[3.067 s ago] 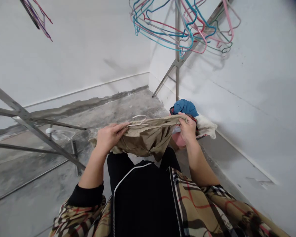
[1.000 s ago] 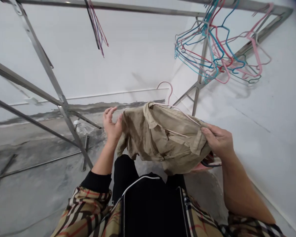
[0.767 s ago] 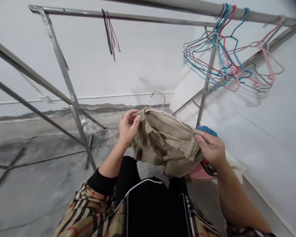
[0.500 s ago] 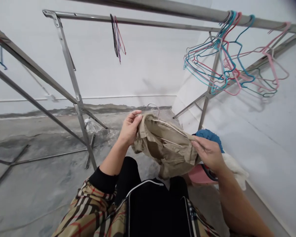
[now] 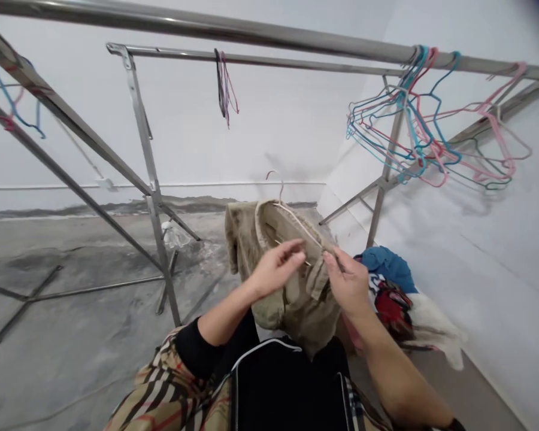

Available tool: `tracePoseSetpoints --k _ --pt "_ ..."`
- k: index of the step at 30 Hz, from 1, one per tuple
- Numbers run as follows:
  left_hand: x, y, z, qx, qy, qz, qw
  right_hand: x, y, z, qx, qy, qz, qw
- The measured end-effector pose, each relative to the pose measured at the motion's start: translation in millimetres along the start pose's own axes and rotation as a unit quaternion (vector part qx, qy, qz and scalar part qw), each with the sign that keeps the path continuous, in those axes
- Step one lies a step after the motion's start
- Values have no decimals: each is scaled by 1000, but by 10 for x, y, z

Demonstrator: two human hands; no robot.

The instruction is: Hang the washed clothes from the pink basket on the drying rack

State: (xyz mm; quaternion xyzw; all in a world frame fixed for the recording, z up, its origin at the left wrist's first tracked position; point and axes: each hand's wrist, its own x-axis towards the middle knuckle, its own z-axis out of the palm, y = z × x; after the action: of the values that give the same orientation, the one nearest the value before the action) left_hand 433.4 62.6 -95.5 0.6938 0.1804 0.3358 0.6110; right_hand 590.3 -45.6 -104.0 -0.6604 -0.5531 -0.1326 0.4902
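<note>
A khaki shirt (image 5: 269,305) hangs in front of my knees, draped on a thin pale clothes hanger (image 5: 296,220) whose hook stands up above the collar opening. With thumb and fingers pinched, my right hand (image 5: 349,282) grips the shirt's edge near the right end of the hanger. My left hand (image 5: 278,268) is over the front of the neck opening, its fingers stretched toward the right hand and a small gap between thumb and forefinger. One side of the shirt hangs loose at the left.
Several coloured hangers (image 5: 415,129) hang from the metal rail (image 5: 251,30) at right; a few more (image 5: 227,90) hang on the rear rail. Rack legs (image 5: 155,197) stand at left. Beside my right arm lie a blue cloth (image 5: 388,266), a red patterned cloth (image 5: 393,308) and a white cloth (image 5: 435,317).
My left hand has let go of the shirt's left side and moved right, across the opening. My right hand has come inward with the shirt. The hanger's hook now shows higher.
</note>
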Motion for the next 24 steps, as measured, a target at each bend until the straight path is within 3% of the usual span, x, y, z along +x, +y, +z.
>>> tracePoseSetpoints --k 2,5,9,11,14,19,24 --pt "-107 28 196 -2 -23 8 1000 -63 -116 186 6 -8 -12 1000" --pt "-177 31 333 3 69 17 997 -122 -288 393 20 -10 -41 999" --pt "-123 136 170 -79 177 -3 981 -121 -482 522 69 -23 -98 993" --pt "-82 275 -52 -123 222 7 967 -136 -514 543 104 -37 -121 987" --pt "-41 551 -508 -104 306 67 944 -232 -408 561 126 -56 -111 984" --pt "108 1064 -1354 -54 390 173 903 -562 79 612 97 -110 26 989" --pt "430 1475 -2147 11 424 228 876 -1014 529 665 109 -136 122 977"
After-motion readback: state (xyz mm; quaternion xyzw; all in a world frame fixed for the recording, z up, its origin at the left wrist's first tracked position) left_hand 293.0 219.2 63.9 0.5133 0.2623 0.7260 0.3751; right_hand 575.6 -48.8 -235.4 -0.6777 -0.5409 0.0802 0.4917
